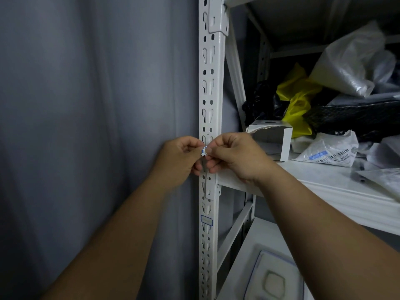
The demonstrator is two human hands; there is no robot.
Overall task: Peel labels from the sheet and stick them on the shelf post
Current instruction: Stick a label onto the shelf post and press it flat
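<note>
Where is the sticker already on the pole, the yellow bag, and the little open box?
sticker (206,220): head view, its middle
yellow bag (297,98): head view, crumpled front
open box (273,139): head view, inside wall

Shelf post (211,94) running top to bottom at frame centre, wall (97,94) to its left, shelf (337,191) to its right carrying box (271,138) and bags (331,153), both hands (233,158) meeting before the post at mid-frame, stuck label (206,220) lower on the post

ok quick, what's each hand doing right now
Left hand: fingers curled, pinching the small label piece.
Right hand: pinching the same piece.
</note>
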